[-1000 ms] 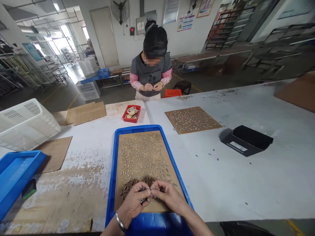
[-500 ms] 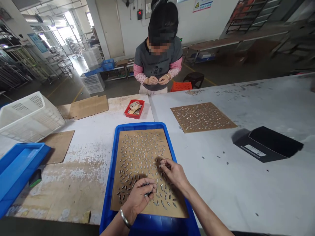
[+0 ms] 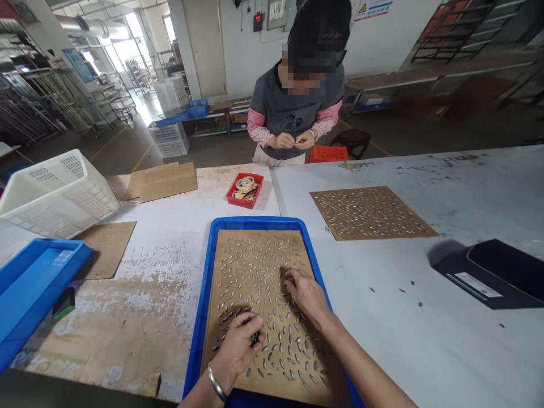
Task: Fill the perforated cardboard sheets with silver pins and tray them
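Some dark pieces point(image 3: 254, 338) sit in the curled left hand point(image 3: 238, 347), toward the card's point(image 3: 276, 387) near left corner; the right hand point(image 3: 308, 292), narrowed, its grip hidden, is by the right edge. Silver pieces point(image 3: 273, 348) dot the card, inside the tray point(image 3: 257, 219).

Glare whitens the far windows point(image 3: 133, 33), while the dim right edge blurs.
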The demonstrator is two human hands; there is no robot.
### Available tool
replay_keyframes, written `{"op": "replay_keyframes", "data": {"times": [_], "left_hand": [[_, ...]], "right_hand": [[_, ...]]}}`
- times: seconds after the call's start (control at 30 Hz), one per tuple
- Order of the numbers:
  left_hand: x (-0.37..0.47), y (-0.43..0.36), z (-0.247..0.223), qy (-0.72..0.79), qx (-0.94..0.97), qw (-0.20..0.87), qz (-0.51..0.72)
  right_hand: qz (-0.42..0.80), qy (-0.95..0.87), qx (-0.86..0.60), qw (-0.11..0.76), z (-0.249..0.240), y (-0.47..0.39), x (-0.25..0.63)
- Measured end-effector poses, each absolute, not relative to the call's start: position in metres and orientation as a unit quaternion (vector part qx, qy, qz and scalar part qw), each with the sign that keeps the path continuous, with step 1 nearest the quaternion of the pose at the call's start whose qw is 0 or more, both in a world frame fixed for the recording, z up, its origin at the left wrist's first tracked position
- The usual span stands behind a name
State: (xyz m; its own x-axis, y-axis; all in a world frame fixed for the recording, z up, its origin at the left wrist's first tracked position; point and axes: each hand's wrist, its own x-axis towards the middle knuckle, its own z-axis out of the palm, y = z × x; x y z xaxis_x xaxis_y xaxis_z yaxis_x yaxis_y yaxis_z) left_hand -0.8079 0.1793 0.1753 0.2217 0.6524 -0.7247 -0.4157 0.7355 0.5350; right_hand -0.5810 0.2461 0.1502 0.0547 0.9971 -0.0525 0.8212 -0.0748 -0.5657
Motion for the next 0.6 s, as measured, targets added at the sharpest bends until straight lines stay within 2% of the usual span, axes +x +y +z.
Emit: {"op": "replay_keyframes", "data": {"times": [0.13, 0.23, 0.43, 0.6], "left_hand": [[-0.809, 0.191, 0.173, 0.499, 0.095, 0.778, 0.371], [-0.805, 0.201, 0.177, 0.488, 0.102, 0.772, 0.394], [-0.797, 0.218, 0.186, 0.473, 0.114, 0.779, 0.396], [-0.797, 0.236, 0.187, 0.462, 0.117, 0.784, 0.397]], "right_hand": [[0.311, -0.669, -0.612, 0.283, 0.171, 0.217, -0.604], [0.384, -0.678, -0.551, 0.298, 0.184, 0.200, -0.625], [0.480, -0.589, -0.546, 0.352, 0.191, 0.210, -0.635], [0.484, -0.596, -0.535, 0.353, 0.192, 0.242, -0.633]]}}
